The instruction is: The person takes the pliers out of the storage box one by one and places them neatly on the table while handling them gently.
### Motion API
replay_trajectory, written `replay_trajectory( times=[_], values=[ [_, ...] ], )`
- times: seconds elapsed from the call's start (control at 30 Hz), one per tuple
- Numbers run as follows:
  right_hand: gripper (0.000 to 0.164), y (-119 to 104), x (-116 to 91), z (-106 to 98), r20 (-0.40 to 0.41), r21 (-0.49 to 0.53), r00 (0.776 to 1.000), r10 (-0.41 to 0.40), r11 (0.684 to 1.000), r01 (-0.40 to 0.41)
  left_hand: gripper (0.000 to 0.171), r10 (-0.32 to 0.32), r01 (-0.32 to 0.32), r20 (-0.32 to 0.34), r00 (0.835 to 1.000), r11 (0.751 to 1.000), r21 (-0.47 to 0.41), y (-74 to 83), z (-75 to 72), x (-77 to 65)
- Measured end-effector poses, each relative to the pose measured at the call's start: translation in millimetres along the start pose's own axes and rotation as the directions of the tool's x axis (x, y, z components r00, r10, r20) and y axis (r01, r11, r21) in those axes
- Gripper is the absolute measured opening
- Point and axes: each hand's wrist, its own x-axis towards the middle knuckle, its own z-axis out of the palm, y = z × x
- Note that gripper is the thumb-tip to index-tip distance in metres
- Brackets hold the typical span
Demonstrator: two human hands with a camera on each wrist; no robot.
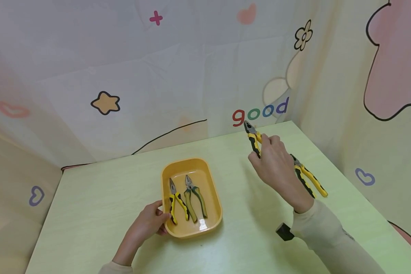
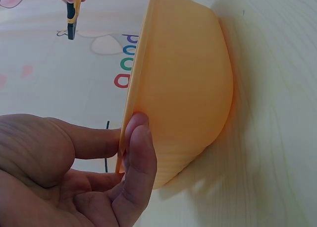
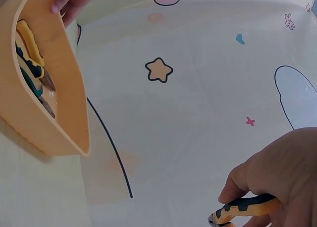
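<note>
The right hand (image 1: 274, 163) grips raised pliers (image 1: 251, 132); its fingers conceal most of the handles. Black-and-yellow pliers (image 1: 311, 178) lie on the pale green table (image 1: 99, 198), partly covered by the right hand and wrist. The left hand (image 1: 148, 221) pinches the rim of a yellow tray (image 1: 204, 177) containing long-nose pliers (image 1: 172, 189) and green-handled pliers (image 1: 190, 185). Behind the table hangs a printed backdrop (image 1: 171, 87), its lettering (image 1: 263, 111) reading "good".
</note>
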Motion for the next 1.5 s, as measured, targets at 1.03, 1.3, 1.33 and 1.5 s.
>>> replay_trajectory(
  times=[1.03,1.3,1.33,1.5],
  values=[
    [0.062,16.0,1.2,-12.3,-0.013,0.015,0.999,0.029,0.999,-0.029,0.045,0.008,-0.008,-0.005,1.000,1.000,0.000,-1.1,-0.2,0.7],
    [0.062,23.7,1.4,-16.2,-0.036,0.012,0.999,0.027,1.000,-0.027,0.046,0.006,-0.006,-0.001,1.000,1.000,-0.008,-0.2,-0.9,1.2],
    [0.062,24.7,1.3,-17.1,-0.034,0.010,0.999,0.030,1.000,-0.030,0.046,0.005,-0.005,-0.001,1.000,1.000,-0.009,-0.2,-1.0,1.1],
    [0.063,30.9,1.0,-21.5,-0.023,0.004,0.999,0.046,0.999,-0.046,0.046,-0.003,0.003,0.002,1.000,1.000,-0.006,-0.6,-0.9,1.1]
  ],
)
